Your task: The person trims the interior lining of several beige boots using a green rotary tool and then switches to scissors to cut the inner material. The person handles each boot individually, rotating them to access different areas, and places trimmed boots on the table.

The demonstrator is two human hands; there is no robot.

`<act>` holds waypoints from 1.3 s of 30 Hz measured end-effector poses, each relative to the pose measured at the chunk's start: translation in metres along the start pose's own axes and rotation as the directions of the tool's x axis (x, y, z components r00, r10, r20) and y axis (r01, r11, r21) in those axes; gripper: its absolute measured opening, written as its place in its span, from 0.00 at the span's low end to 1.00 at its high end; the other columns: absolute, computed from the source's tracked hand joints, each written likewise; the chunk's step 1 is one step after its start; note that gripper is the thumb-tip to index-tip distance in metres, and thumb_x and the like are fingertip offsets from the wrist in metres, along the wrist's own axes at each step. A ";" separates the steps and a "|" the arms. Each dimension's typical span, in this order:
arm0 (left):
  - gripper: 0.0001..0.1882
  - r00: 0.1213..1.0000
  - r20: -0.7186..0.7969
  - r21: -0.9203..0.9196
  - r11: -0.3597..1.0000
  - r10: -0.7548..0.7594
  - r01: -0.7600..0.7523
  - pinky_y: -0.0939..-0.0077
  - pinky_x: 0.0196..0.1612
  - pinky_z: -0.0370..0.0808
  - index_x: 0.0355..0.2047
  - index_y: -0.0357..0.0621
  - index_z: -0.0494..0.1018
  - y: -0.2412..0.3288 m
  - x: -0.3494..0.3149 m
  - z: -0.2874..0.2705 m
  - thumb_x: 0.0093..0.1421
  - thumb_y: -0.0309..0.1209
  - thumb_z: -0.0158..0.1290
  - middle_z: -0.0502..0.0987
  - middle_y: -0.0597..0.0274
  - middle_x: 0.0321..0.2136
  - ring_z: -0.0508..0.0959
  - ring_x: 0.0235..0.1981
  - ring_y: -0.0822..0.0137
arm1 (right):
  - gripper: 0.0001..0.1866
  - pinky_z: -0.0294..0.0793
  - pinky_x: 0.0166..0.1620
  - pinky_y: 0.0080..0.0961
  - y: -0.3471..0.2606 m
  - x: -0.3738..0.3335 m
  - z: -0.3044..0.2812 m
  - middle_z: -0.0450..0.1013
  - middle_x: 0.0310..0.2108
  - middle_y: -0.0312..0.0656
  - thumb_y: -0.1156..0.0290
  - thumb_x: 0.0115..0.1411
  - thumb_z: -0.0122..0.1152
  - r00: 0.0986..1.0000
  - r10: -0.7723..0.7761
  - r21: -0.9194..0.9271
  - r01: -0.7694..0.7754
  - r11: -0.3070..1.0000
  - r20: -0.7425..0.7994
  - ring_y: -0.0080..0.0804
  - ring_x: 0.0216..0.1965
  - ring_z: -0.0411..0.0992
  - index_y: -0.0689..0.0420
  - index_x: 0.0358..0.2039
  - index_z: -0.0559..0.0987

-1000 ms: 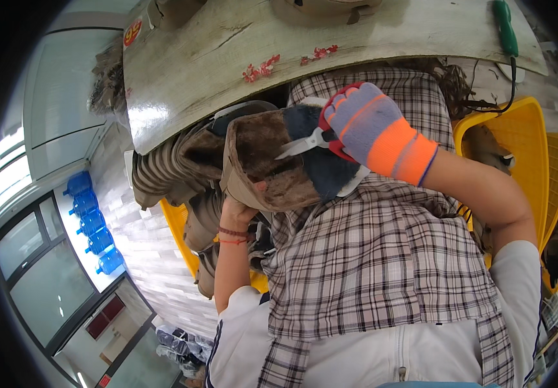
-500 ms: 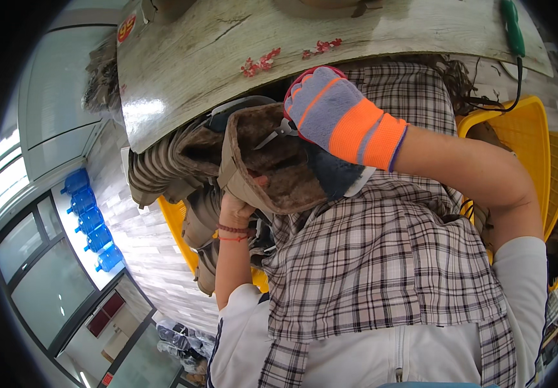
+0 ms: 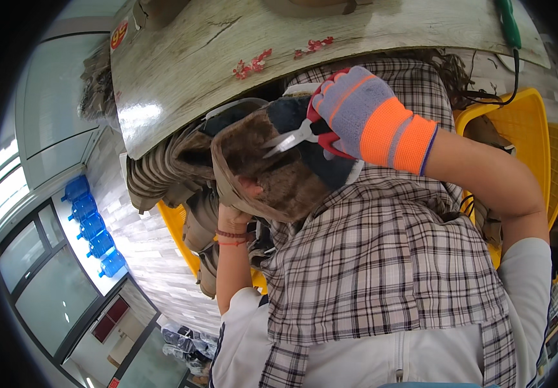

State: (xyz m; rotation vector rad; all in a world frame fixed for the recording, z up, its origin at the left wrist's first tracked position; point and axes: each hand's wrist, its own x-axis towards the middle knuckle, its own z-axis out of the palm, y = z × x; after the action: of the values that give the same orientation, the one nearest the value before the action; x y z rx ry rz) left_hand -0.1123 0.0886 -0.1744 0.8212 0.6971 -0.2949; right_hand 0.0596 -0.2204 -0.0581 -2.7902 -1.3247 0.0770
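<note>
My left hand (image 3: 232,218), bare with two bracelets at the wrist, grips the near left edge of a brown fur-lined piece (image 3: 285,181) that looks like a cap. Its fingers curl over the rim, partly hidden by the fabric. The fluffy lining faces up, and dark blue cloth covers part of the inside. In a grey and orange glove, my right hand (image 3: 356,97) closes round red-handled scissors (image 3: 299,136). Their blades point left and down over the lining, slightly parted.
Nested brown fur-lined pieces (image 3: 153,178) lie to the left, over a yellow crate (image 3: 178,226). Beyond is a wooden-patterned table (image 3: 182,84) with a green-handled corded tool (image 3: 512,26). More yellow crates (image 3: 531,129) stand at right. Checked cloth (image 3: 382,258) covers my lap.
My right hand has moved slightly right, turning the scissors so more of their blades and red handles show. The fur-lined piece has tilted and shifted a little left and down, still in my left hand.
</note>
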 end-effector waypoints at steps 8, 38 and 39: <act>0.26 0.994 0.105 0.065 0.998 -0.003 -0.003 0.62 0.51 0.73 0.48 0.40 0.69 0.001 -0.009 -0.001 0.47 0.16 0.59 0.71 0.55 0.48 0.71 0.48 0.58 | 0.20 0.68 0.36 0.27 -0.010 -0.001 -0.014 0.73 0.26 0.36 0.49 0.48 0.64 0.975 -0.053 0.142 0.022 0.990 0.216 0.32 0.33 0.72 0.51 0.32 0.78; 0.32 0.999 -0.026 0.087 0.995 -0.044 0.046 0.65 0.46 0.76 0.50 0.42 0.67 0.009 -0.019 0.029 0.43 0.08 0.57 0.71 0.58 0.46 0.72 0.46 0.59 | 0.06 0.68 0.29 0.29 -0.041 0.011 -0.008 0.71 0.20 0.35 0.67 0.43 0.61 0.949 -0.297 -0.028 0.301 0.953 0.103 0.33 0.26 0.72 0.54 0.23 0.79; 0.32 0.999 -0.025 0.082 0.996 -0.045 0.047 0.64 0.46 0.76 0.50 0.42 0.67 0.009 -0.020 0.031 0.43 0.08 0.57 0.70 0.57 0.46 0.72 0.47 0.59 | 0.07 0.67 0.29 0.29 -0.039 0.011 -0.005 0.73 0.21 0.34 0.65 0.43 0.62 0.961 -0.258 -0.021 0.261 0.965 0.095 0.33 0.26 0.72 0.52 0.24 0.80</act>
State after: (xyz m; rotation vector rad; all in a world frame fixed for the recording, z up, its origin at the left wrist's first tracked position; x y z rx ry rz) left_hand -0.1085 0.0710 -0.1416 0.8887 0.7297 -0.3579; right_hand 0.0366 -0.1878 -0.0512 -2.6390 -1.7160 0.1749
